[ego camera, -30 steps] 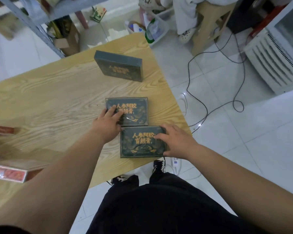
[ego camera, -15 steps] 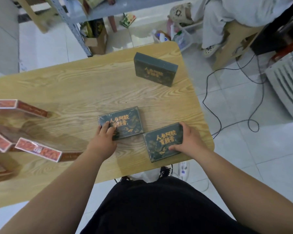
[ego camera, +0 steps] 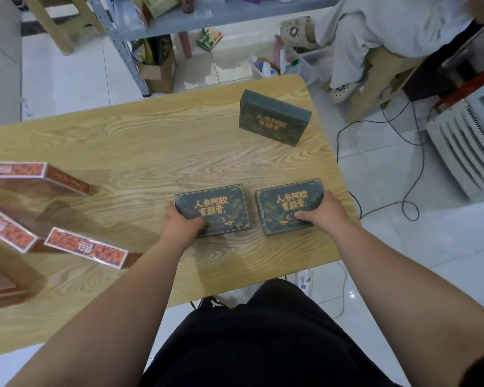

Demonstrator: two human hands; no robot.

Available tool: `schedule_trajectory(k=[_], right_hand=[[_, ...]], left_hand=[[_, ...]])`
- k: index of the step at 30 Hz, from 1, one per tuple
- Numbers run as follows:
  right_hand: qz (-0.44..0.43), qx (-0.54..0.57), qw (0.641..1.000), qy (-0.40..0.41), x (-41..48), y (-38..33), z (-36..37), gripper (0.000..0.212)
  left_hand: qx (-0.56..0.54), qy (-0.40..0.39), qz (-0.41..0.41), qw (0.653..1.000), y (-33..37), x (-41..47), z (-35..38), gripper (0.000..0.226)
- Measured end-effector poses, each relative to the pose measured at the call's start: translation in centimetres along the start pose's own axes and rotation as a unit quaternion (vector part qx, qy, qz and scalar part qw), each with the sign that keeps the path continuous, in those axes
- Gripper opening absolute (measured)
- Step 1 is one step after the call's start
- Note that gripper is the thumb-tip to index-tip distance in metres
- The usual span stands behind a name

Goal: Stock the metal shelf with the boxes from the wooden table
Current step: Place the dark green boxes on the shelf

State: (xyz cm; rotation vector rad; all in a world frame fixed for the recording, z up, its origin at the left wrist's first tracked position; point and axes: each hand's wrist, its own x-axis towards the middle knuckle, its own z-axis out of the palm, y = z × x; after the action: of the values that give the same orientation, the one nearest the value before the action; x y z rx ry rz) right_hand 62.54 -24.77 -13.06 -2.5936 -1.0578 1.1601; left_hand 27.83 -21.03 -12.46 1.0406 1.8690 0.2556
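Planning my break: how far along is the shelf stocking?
Done: unclear, metal shelf barely in view. In hand: left hand grips the left green box, right hand the right green box. Left: the upright green box and red boxes on the wooden table.

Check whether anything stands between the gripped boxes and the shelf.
Only the upright dark box at the table's far end, between the right box and the metal shelf. Nothing ahead of the left box.

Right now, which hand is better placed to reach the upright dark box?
Probably the right hand: the upright box stands far right on the table, closer to it than to the left hand. Both grip flat boxes, though.
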Motion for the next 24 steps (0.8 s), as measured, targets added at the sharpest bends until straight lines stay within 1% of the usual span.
schedule_trajectory(k=[2,4,6,8,10,11,12,14,15,16,18,21,24], right_hand=[[0.012,0.009,1.000,-0.011,0.3,-0.7,0.5,0.111],[0.023,0.018,0.999,-0.029,0.8,-1.0,0.5,0.117],[0.034,0.040,0.997,-0.049,1.2,-0.9,0.2,0.115],[0.030,0.088,0.993,-0.070,1.6,-0.1,-0.6,0.108],[0.013,0.117,0.988,-0.101,2.0,1.3,-1.3,0.116],[0.010,0.114,0.986,-0.119,2.2,2.0,-1.5,0.119],[0.006,0.107,0.984,-0.144,2.5,2.5,-1.7,0.115],[-0.017,0.078,0.980,-0.185,2.6,2.9,-2.4,0.086],[-0.025,0.075,0.978,-0.195,2.7,3.0,-2.6,0.074],[-0.030,0.077,0.977,-0.194,3.0,3.0,-2.7,0.073],[-0.051,0.081,0.978,-0.183,2.9,2.5,-3.0,0.078],[-0.104,0.075,0.975,-0.182,2.0,1.6,-3.5,0.063],[-0.140,0.055,0.962,-0.229,0.3,0.8,-2.8,0.055]], left_hand=[[-0.042,-0.016,-0.028,0.999,0.2,0.0,0.2,0.064],[-0.088,-0.011,-0.036,0.995,0.3,0.0,0.5,0.057],[-0.130,0.001,-0.053,0.990,0.2,-0.3,0.6,0.057],[-0.178,-0.002,-0.083,0.981,0.0,-0.7,0.7,0.057],[-0.218,-0.013,-0.092,0.971,-0.9,-1.3,1.0,0.049],[-0.231,-0.018,-0.094,0.968,-1.4,-1.7,1.2,0.050],[-0.236,-0.024,-0.099,0.966,-1.9,-2.3,1.4,0.055],[-0.245,-0.032,-0.120,0.962,-3.1,-4.1,2.3,0.063],[-0.255,-0.027,-0.126,0.958,-3.6,-5.1,3.0,0.063],[-0.267,-0.012,-0.128,0.955,-4.1,-6.2,3.8,0.062],[-0.294,0.035,-0.123,0.947,-4.8,-8.7,5.5,0.059],[-0.333,0.086,-0.129,0.930,-6.7,-12.5,6.8,0.045],[-0.387,0.101,-0.140,0.906,-10.4,-16.5,7.2,0.036]])
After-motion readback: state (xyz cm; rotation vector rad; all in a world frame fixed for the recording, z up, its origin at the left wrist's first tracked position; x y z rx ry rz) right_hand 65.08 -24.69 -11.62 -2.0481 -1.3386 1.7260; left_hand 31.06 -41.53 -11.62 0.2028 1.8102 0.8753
